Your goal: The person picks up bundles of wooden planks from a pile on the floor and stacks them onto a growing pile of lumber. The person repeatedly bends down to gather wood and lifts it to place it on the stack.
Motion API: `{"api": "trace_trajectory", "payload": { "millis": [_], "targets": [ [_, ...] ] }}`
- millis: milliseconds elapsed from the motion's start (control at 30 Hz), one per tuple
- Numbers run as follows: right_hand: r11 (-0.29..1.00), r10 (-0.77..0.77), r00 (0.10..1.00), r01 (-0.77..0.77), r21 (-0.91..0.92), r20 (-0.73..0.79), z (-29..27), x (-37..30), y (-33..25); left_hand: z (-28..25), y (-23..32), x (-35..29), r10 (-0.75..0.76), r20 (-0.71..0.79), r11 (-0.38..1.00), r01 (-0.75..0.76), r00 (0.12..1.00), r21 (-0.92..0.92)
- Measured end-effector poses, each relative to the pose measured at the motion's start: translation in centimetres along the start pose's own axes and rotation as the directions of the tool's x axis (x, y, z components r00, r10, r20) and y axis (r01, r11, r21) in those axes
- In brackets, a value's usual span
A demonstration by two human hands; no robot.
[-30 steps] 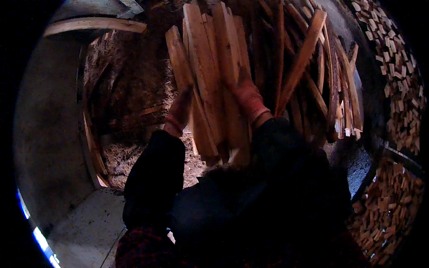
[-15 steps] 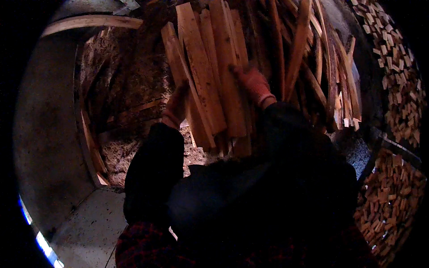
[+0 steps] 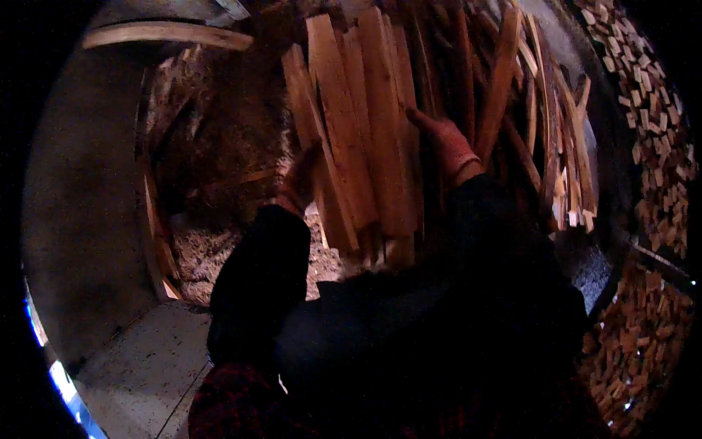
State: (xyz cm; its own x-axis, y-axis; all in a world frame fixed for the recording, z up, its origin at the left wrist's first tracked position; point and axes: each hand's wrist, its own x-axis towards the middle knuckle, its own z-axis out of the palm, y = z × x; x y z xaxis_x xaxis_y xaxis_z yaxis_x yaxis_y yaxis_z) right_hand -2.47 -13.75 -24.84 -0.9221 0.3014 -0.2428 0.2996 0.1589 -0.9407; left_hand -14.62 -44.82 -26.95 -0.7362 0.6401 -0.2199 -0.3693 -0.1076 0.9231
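Observation:
A bundle of long, rough-sawn wooden boards stands steeply in front of me, held between my two hands. At its left side, my left hand is in shadow, wrapped against the outermost board. My right hand, in a reddish glove, presses on the right edge of the bundle with its thumb along the outer board. The fingers of both hands are mostly hidden beside or behind the wood. The boards' lower ends sit unevenly close to my dark apron.
More loose slats lean in a heap to the right. Stacked cut wood lines the far right. A grey panel stands at left, with a curved wooden strip above it. Sawdust-like debris covers the ground behind.
My right hand has slid from the front of the boards out to their right edge. The whole view has shifted slightly, so the surroundings sit further right.

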Motion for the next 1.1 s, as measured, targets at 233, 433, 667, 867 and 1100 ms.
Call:
{"api": "trace_trajectory", "payload": {
  "millis": [233,433,667,867,1100],
  "targets": [
    [0.929,0.299,0.952,-0.305,0.21,0.059,0.9,0.2,-3.7,0.0,-0.9,0.2,-0.273,-0.122,0.94,0.238,0.954,-0.243],
    [0.95,0.244,0.967,-0.254,0.179,0.075,1.4,-1.6,-1.7,0.3,-0.7,1.1,-0.442,-0.048,0.834,0.39,0.896,-0.391],
    [0.729,0.408,0.89,-0.451,0.515,0.202,1.3,-3.3,0.0,5.2,3.1,-3.2,-0.341,-0.059,0.886,0.3,0.938,-0.354],
    [0.52,0.276,0.952,-0.263,0.813,0.132,2.2,-6.3,2.8,4.6,-1.7,-3.8,-0.351,-0.017,0.91,0.337,0.936,-0.241],
    [0.332,0.269,0.913,-0.386,0.861,0.306,-0.1,-11.4,-10.5,13.4,12.0,-8.7,-0.417,-0.06,0.844,0.362,0.907,-0.395]
  ]
}}
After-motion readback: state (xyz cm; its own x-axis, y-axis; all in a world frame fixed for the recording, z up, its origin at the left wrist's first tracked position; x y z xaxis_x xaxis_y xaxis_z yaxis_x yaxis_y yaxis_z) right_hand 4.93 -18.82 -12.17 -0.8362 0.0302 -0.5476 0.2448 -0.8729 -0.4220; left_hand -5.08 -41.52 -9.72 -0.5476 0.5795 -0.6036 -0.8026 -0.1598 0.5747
